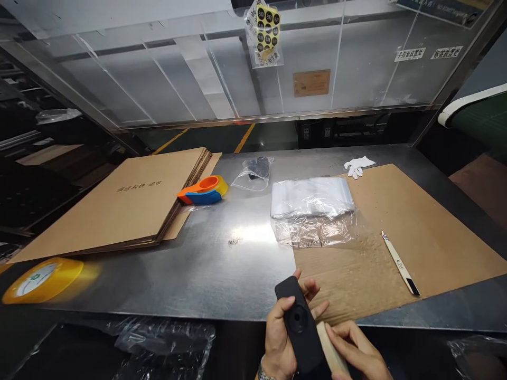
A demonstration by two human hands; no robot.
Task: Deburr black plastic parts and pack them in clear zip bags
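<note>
Near the bottom centre, my left hand (277,338) is wrapped round a long black device (303,332) with a round recess on its face; a watch band shows at the wrist. My right hand (358,351) is closed on a pale strip-like piece (331,348), held against the device's right edge. What the pale piece is made of I cannot tell. Beyond the hands, a stack of clear plastic bags (312,198) lies on the metal table (222,264), partly over a flat cardboard sheet (420,211).
Flattened cartons (138,195) lie at left beside an orange and blue tape dispenser (204,191). A yellow tape roll (41,279) sits at the front left. A small bag with a dark item (257,169), a white glove (358,166) and a pen-like tool (400,263) lie farther right.
</note>
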